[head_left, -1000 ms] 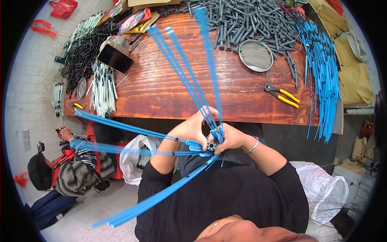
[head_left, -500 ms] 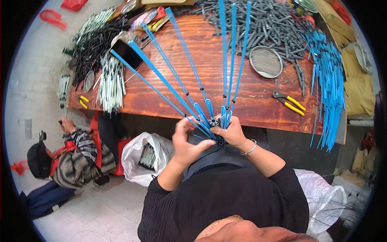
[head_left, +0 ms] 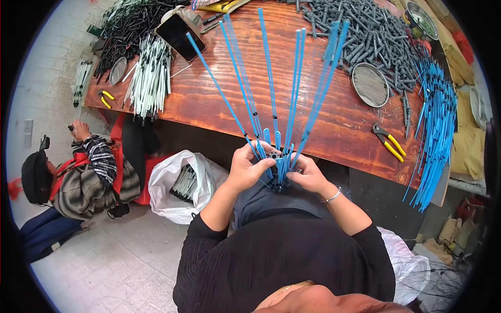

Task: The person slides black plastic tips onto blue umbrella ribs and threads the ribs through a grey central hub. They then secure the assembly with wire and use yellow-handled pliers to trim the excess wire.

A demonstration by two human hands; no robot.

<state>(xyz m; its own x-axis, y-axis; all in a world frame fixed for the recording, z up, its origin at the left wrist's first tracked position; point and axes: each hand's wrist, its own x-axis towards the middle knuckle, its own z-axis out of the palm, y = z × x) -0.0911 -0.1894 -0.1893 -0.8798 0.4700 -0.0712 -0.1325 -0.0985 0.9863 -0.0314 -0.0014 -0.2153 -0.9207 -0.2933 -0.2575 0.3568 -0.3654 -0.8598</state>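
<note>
In front of my lap stands a fan of long blue ribs [head_left: 272, 68] with black joints, spreading up from a small dark round hub [head_left: 273, 155] like an umbrella frame. My left hand [head_left: 249, 166] is closed at the hub's left side, fingers behind the ribs and thumb pointing toward the hub. On the other side, my right hand [head_left: 309, 176] pinches the lower ends of the right-hand ribs. Those ribs are smeared by motion at their tops. Dark ends cluster beneath the hub; my fingers partly hide how everything joins there.
The wooden table [head_left: 209, 99] holds grey plastic parts [head_left: 360, 47], a round dish of thin pins [head_left: 370, 85], yellow-handled pliers [head_left: 389, 142], blue ribs [head_left: 436, 130], white rods [head_left: 151, 78] and a phone [head_left: 181, 36]. A white sack [head_left: 162, 201] and a co-worker [head_left: 99, 177] are at left.
My left hand has closed in from a spread pose to the hub. My right thumb has left the hub for the right-hand ribs. The whole view has shifted, and the fan stands more upright.
</note>
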